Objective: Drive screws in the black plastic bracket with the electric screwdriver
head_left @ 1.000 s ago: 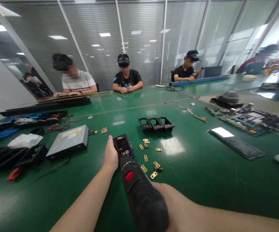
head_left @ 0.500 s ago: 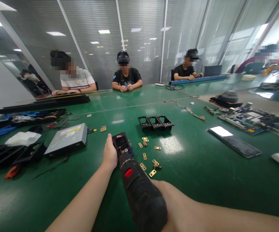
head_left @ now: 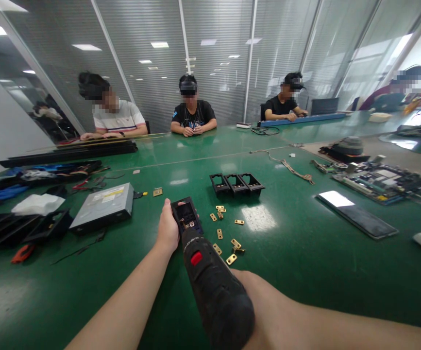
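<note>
Far-right co-worker's hand (head_left: 300,113) has dropped.
Left hand (head_left: 168,224) grips the light-looking frame (head_left: 186,212) by its sides; my right hand (head_left: 247,289), the heavy-looking drill (head_left: 213,291).

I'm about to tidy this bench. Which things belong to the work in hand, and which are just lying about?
Likely part of the work:
black drill, in the right hand
black frame, in the left hand
brass-coloured plates nearby
three black frames beyond

Apparently just lying about:
silver drive
dark flat slab
circuit board
pale cord
white sheet
</note>
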